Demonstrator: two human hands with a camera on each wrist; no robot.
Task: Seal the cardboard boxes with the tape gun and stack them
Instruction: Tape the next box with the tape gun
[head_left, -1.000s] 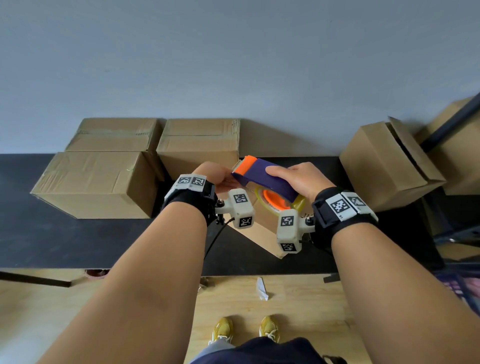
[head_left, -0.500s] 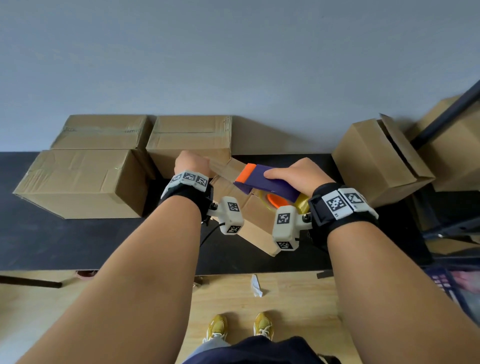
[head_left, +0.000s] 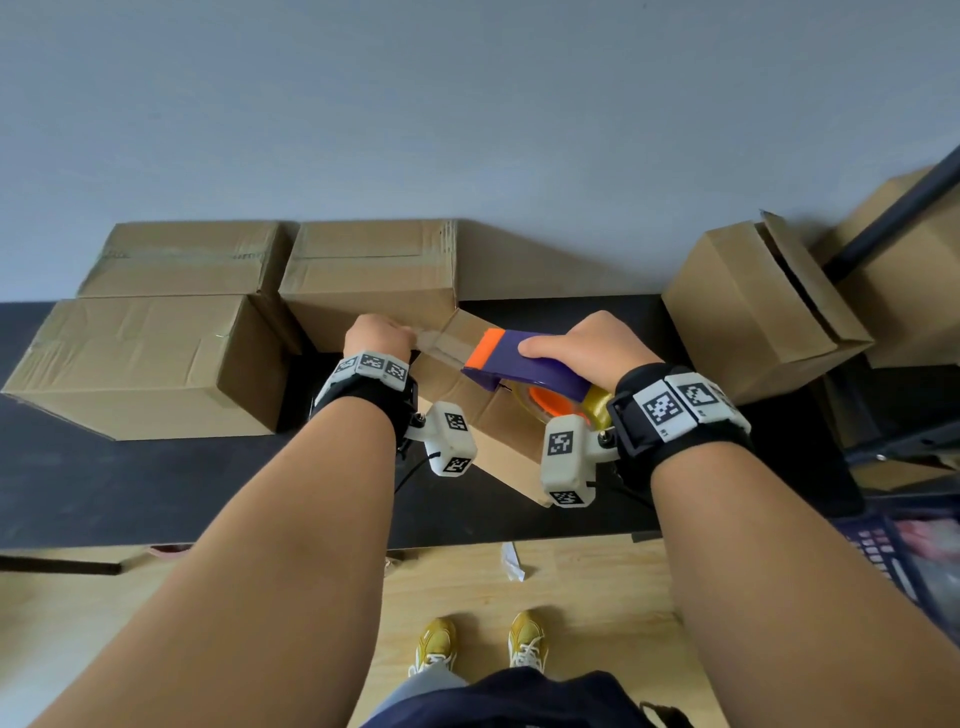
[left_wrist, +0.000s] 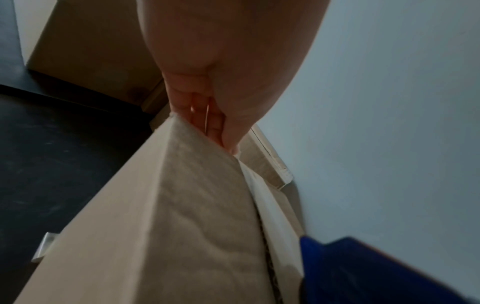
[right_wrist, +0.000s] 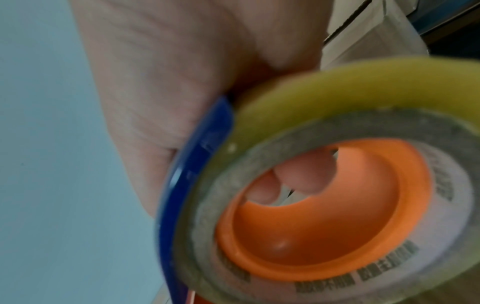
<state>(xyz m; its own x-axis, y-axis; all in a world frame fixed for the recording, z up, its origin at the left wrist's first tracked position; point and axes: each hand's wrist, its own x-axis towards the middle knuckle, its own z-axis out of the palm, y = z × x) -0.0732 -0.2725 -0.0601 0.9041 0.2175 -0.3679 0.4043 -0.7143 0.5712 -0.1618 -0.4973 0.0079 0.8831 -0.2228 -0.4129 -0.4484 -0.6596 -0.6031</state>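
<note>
My right hand (head_left: 587, 348) grips the purple and orange tape gun (head_left: 524, 364) over a small cardboard box (head_left: 498, 426) that sits askew on the black table (head_left: 130, 483). A clear strip of tape (head_left: 441, 345) runs from the gun to my left hand (head_left: 382, 335), which pinches its end at the box's far left corner. In the left wrist view the curled fingers (left_wrist: 207, 121) sit at the box (left_wrist: 194, 216) edge, with the tape gun (left_wrist: 363, 267) at the lower right. The right wrist view shows the tape roll (right_wrist: 272, 115) with its orange hub and my fingers (right_wrist: 303, 174) through it.
Three closed boxes stand at the back left: a large box (head_left: 140, 364), a second box (head_left: 182, 260) behind it, and a third box (head_left: 374, 280). An open box (head_left: 753, 306) lies tilted at the right, beside a black pole (head_left: 893, 218). A paper scrap (head_left: 511, 561) lies on the wooden floor.
My left hand has moved left, away from the tape gun, and drawn out a strip of tape across the box. The right hand still holds the gun over the box.
</note>
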